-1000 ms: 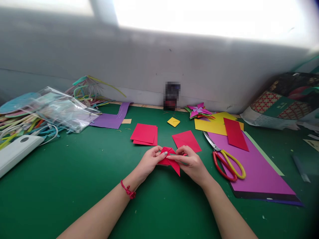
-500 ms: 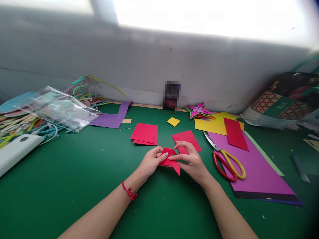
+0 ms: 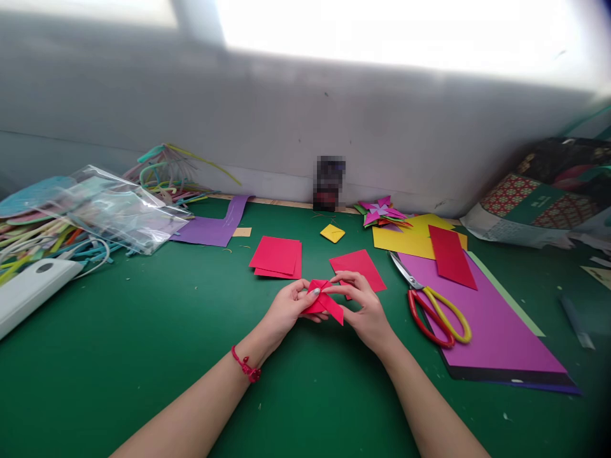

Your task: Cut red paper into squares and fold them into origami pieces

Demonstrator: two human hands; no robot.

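A folded red paper piece [image 3: 329, 305] is held just above the green table, one pointed flap sticking out toward the lower right. My left hand [image 3: 287, 306] grips its left side, thumb on top and fingers underneath. From the right, my right hand [image 3: 363, 306] pinches the paper near its middle. Behind my left hand lie stacked red squares [image 3: 274, 256]. Another red sheet [image 3: 365, 267] lies partly behind my right hand. Farther back is a small yellow folded square [image 3: 333, 233].
Scissors [image 3: 436, 312] rest on purple sheets [image 3: 501, 331] at the right. Yellow paper [image 3: 403, 242] and a paper star [image 3: 380, 210] lie behind. Colourful strips, a plastic bag [image 3: 124, 207] and a white device [image 3: 35, 289] occupy the left. A patterned bag [image 3: 539, 203] stands at the back right.
Both hands and the folded red paper have shifted slightly up and left. The pointed flap sits a little higher, and my right fingertips have moved closer to my left thumb.
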